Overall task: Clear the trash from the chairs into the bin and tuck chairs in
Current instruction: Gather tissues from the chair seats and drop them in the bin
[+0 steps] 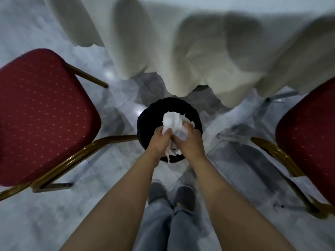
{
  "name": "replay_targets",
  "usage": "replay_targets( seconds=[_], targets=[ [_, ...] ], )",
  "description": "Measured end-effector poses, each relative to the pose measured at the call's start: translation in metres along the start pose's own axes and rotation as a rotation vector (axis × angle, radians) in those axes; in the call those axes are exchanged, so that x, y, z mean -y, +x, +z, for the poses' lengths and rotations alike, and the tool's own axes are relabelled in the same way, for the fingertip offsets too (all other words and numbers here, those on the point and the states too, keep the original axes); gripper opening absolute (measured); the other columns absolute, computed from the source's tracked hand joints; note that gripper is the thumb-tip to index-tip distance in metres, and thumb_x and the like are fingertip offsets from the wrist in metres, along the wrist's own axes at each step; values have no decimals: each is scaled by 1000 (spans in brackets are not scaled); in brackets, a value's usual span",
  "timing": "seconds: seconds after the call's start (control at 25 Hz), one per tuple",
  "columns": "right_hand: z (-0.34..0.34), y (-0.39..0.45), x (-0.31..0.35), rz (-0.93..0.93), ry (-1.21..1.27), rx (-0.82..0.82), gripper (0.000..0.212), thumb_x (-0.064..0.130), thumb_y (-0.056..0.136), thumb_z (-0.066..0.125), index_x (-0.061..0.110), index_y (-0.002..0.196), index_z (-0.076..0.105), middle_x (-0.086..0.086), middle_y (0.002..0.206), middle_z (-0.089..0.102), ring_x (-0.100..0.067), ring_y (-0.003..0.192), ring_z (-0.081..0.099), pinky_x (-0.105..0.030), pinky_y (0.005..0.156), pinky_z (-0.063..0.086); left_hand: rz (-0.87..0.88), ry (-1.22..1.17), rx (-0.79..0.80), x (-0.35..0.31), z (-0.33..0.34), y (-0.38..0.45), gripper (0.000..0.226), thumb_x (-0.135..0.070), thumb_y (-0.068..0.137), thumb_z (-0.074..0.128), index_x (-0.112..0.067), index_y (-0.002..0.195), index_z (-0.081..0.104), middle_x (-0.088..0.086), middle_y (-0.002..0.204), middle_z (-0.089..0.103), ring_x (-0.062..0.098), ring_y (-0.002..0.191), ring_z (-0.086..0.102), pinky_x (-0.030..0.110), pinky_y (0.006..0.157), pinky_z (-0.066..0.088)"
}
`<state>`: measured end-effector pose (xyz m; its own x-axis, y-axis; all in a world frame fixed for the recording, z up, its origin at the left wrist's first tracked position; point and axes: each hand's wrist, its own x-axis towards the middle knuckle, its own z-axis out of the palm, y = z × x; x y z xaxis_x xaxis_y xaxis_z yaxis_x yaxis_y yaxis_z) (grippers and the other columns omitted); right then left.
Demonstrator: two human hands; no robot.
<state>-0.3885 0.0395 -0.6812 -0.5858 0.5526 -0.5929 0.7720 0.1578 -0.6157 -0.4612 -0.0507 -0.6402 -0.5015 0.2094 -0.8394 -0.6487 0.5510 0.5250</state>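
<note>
Down at 6 o'clock I've got the shoes (171, 194) and jeans, planted on the grey floor (241, 171). Dead centre, my left hand (160, 140) and right hand (190, 142) are pressed together with the fingers clamped on a wad of white paper trash (172, 122), and that wad sits right over the mouth of the black bin (145, 118). I'd say we're mid-dump: trash is gathered but not let go yet.

At 9 o'clock the left chair (41, 113) looks clean on the seat, so that one seems done for trash. At 3 o'clock the right chair (308, 134) is cut off by the edge, and there's something pale and papery near its front rail that I can't make out: could be more trash, could be a floor reflection. Neither chair looks tucked in, both sit clear of the bench, so that part is still left.

Up at 12 o'clock the white tablecloth (181, 51) hangs in blurry folds and hides the bench itself. Can't see inside the bin either, my hands cover it.
</note>
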Motion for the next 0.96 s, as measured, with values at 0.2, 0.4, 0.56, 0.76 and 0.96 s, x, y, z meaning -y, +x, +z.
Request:
replay_targets(
  seconds=[0.2, 0.4, 0.56, 0.76, 0.96],
  targets=[
    [14, 38, -19, -82, 5, -36, 55, 42, 89, 61, 24, 140, 51, -2, 137, 54, -20, 126, 51, -35, 103, 45, -55, 21, 53, 4, -15, 40, 52, -38, 103, 38, -31, 152, 25, 0, 154, 32, 27, 136, 37, 48, 106, 38],
    [4, -9, -21, -100, -242, 23, 56, 40, 98, 51, 18, 148, 40, -7, 153, 41, -24, 141, 37, -42, 111, 37, 94, 247, -24, 12, -24, 8, 48, -27, 105, 33, -7, 149, 32, 10, 153, 35, 27, 140, 34, 32, 111, 27],
    [-31, -57, 20, -134, -437, 67, 62, 44, 102, 38, 14, 155, 26, -9, 161, 28, -24, 149, 23, -40, 118, 27, 192, 538, -107, 0, -53, -50, 54, -35, 104, 31, -7, 151, 28, 15, 157, 27, 29, 145, 24, 39, 118, 21],
    [-76, -140, 97, -335, -599, 21, 60, 38, 104, 33, 8, 155, 23, -10, 162, 25, -25, 151, 16, -40, 120, 19, 355, 870, -288, -15, -97, -161, 57, -40, 104, 25, -11, 153, 21, 11, 161, 18, 26, 150, 8, 45, 121, 9],
    [-93, -216, 146, -472, -715, 29, 59, 38, 105, 30, 9, 156, 22, -9, 163, 21, -25, 152, 13, -40, 121, 13, 403, 926, -375, -13, -134, -258, 58, -40, 105, 22, -12, 154, 15, 9, 163, 11, 24, 151, 2, 43, 121, 2]
  ],
)
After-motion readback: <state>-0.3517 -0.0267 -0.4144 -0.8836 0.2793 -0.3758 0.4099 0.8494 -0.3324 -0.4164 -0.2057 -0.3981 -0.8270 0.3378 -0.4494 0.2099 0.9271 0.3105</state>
